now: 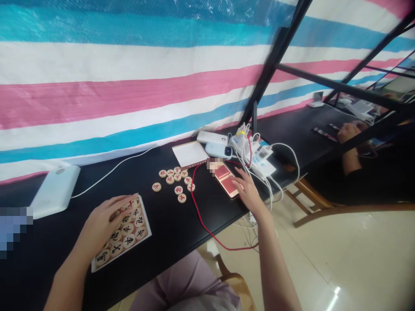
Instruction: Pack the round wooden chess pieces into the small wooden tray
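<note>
My left hand [103,222] lies flat on a shallow white box [142,242] packed with round wooden Chinese chess pieces, covering its upper left part. My right hand [248,191] rests on a phone with a red screen [227,179] near the table's front edge, fingers spread and touching it. Between the two hands, several loose chess pieces [175,179] lie scattered on the black table [181,224]. A white box lid [190,154] sits just behind them.
Two power banks [215,144] and a tangle of white cables [256,160] lie behind the phone; a red cable [201,216] loops over the table edge. A white device [55,190] sits far left. Another person's hand [348,131] works at right. Wooden chair [311,203] stands beside.
</note>
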Action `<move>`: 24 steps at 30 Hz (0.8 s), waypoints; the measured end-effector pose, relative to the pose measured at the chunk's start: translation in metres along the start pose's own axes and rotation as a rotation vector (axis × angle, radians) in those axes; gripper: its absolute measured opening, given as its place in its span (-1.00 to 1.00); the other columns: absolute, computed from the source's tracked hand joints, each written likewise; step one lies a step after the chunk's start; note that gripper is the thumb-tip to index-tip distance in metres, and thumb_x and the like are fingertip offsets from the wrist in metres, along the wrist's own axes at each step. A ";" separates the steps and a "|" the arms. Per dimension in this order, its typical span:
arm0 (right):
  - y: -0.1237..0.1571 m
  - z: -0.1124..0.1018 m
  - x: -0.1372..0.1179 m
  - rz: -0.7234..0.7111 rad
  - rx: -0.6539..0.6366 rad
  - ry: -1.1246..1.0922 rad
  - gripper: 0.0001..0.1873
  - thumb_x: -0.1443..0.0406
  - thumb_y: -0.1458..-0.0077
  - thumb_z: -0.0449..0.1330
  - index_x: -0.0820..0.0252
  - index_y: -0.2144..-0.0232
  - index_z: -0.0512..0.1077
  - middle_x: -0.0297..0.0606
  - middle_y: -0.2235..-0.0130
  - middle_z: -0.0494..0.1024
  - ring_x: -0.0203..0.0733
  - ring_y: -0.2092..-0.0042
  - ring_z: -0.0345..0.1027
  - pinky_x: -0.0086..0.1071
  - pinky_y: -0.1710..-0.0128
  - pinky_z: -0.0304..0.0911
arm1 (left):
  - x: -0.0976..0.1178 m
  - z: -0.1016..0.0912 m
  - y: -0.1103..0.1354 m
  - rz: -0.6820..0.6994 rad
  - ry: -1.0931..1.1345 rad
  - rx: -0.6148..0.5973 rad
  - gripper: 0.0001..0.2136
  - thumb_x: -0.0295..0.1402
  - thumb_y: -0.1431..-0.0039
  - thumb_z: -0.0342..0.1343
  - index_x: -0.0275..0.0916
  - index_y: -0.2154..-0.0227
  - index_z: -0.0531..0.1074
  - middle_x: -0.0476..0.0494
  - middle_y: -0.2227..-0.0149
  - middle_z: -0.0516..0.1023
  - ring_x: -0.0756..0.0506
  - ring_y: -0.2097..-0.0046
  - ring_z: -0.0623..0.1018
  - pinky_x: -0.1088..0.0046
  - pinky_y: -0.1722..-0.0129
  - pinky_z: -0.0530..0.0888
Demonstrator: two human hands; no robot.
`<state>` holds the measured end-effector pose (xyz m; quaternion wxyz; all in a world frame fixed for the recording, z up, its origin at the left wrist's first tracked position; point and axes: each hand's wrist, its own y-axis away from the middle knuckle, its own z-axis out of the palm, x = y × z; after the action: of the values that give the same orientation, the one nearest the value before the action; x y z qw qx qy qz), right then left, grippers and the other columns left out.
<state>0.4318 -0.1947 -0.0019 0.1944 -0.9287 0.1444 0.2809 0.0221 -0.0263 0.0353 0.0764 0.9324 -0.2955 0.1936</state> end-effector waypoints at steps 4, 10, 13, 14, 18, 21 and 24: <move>0.003 -0.002 -0.004 0.003 0.022 -0.010 -0.58 0.09 -0.22 -0.08 0.12 0.11 0.47 -0.15 -0.17 0.26 -0.06 -0.22 0.05 -0.06 -0.21 -0.01 | -0.002 0.002 0.000 -0.009 -0.009 0.023 -0.60 -0.10 -0.19 -0.10 -0.12 -0.02 0.38 -0.08 -0.03 0.43 -0.16 -0.02 0.40 0.28 -0.08 0.28; 0.007 -0.003 -0.005 0.001 0.039 -0.024 -0.58 0.09 -0.23 -0.08 0.07 0.00 0.39 -0.17 -0.16 0.28 -0.06 -0.20 0.09 -0.06 -0.18 0.04 | -0.004 0.003 -0.001 -0.018 -0.043 0.033 -0.60 -0.09 -0.17 -0.08 -0.08 -0.01 0.38 -0.07 -0.02 0.44 -0.16 -0.01 0.42 0.29 -0.05 0.31; 0.008 -0.002 -0.003 0.001 0.033 -0.011 -0.57 0.10 -0.23 -0.08 0.09 -0.01 0.38 -0.16 -0.15 0.28 -0.07 -0.19 0.10 -0.08 -0.19 0.04 | -0.009 0.001 0.001 -0.055 -0.063 0.036 -0.54 -0.07 -0.13 -0.04 -0.06 -0.08 0.31 -0.07 -0.03 0.44 -0.18 -0.02 0.42 0.27 -0.03 0.34; 0.008 -0.002 -0.003 0.001 0.033 -0.008 -0.57 0.10 -0.23 -0.08 0.09 -0.01 0.38 -0.16 -0.15 0.29 -0.07 -0.19 0.09 -0.07 -0.19 0.04 | -0.011 0.000 0.003 -0.074 -0.068 0.039 -0.51 -0.05 -0.11 -0.02 -0.05 -0.09 0.29 -0.07 -0.03 0.44 -0.18 -0.02 0.42 0.25 -0.02 0.34; 0.007 -0.001 -0.002 -0.010 0.025 0.004 -0.57 0.09 -0.23 -0.09 0.06 -0.04 0.36 -0.17 -0.16 0.27 -0.05 -0.21 0.06 -0.04 -0.18 0.03 | -0.028 -0.005 0.013 -0.137 -0.057 0.067 -0.50 0.00 -0.04 0.02 -0.03 -0.05 0.34 -0.05 -0.02 0.46 -0.19 -0.01 0.45 0.23 -0.03 0.36; 0.007 0.000 -0.003 -0.020 0.024 0.016 -0.57 0.10 -0.23 -0.09 0.05 -0.04 0.36 -0.18 -0.17 0.26 -0.05 -0.22 0.05 -0.03 -0.19 0.01 | -0.040 -0.008 0.021 -0.170 -0.029 0.084 -0.52 0.05 -0.01 0.01 -0.02 0.03 0.41 -0.02 0.01 0.50 -0.19 0.03 0.49 0.25 0.01 0.39; 0.007 0.001 -0.004 -0.018 0.043 0.004 -0.59 0.10 -0.23 -0.08 0.07 0.04 0.43 -0.17 -0.16 0.28 -0.04 -0.21 0.07 -0.02 -0.19 0.02 | -0.043 -0.010 0.025 -0.220 0.000 0.091 -0.52 0.11 0.04 0.00 -0.04 0.13 0.46 -0.02 0.05 0.53 -0.22 0.03 0.50 0.23 0.00 0.40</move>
<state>0.4258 -0.1998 -0.0024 0.2166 -0.9261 0.1423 0.2741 -0.0278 -0.0215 0.0272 0.0547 0.9617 -0.1823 0.1973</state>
